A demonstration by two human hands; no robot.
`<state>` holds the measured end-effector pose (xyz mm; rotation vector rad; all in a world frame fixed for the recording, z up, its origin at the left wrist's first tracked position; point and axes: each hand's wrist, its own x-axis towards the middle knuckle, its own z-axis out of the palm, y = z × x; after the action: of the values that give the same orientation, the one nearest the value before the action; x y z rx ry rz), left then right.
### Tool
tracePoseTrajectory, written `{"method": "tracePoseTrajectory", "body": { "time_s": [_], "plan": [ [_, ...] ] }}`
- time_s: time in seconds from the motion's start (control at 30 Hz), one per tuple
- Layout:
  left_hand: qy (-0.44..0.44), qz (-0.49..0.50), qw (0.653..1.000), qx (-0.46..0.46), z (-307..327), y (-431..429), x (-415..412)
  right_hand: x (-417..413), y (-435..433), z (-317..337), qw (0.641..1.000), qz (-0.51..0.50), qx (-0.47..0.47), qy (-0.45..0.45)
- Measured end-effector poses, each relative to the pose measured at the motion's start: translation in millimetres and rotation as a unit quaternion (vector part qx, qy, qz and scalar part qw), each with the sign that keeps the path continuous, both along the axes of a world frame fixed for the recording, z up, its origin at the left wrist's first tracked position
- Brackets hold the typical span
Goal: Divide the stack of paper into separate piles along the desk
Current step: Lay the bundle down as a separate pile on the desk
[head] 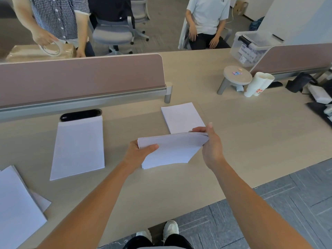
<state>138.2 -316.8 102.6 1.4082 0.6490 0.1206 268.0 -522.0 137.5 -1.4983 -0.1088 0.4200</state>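
**Three piles laid, one stack left to divide**

Three piles of white sheets are seen set down along the tabletop (251, 133). A left pile (16, 203) lies at the near left edge of the view, a middle pile (79, 148) in front of the divider (80, 78), and a far pile (181, 117) just beyond the hands. They are spaced well apart.

The work is judged to be well advanced but not finished. A stack of paper (170, 150) of some thickness is held in front of the person, to the right of the middle pile and nearer than the far pile. At least one more pile is likely to be made from it, and bare tabletop is available to the right.

The stack's left short edge is gripped by the left hand (138, 153), with the thumb laid on top and the fingers hidden beneath. Its right edge is pinched by the right hand (212, 146), where the upper sheets appear to be parted from the lower ones. Whether the near edge rests on the tabletop cannot be told.

The stack's long axis is laid across the view, left to right, roughly along the tabletop's near edge, and the sheets are bowed upward. The laid piles are turned the other way, with their long axes pointing away from the person toward the divider. A quarter turn would therefore be called for before the next portion is set down to match.
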Motion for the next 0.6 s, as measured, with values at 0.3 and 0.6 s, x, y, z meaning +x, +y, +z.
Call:
{"method": "tracePoseTrajectory", "body": {
  "time_s": [0.3,0.6],
  "plan": [
    [0.006,0.002,1.000,0.002,4,1,2,10,-23,-33,0.987,0.158,-0.044,-0.003],
    [0.000,0.010,1.000,0.012,2,4,-2,-3,0,-25,0.994,0.107,-0.029,0.018]
  ]
}}
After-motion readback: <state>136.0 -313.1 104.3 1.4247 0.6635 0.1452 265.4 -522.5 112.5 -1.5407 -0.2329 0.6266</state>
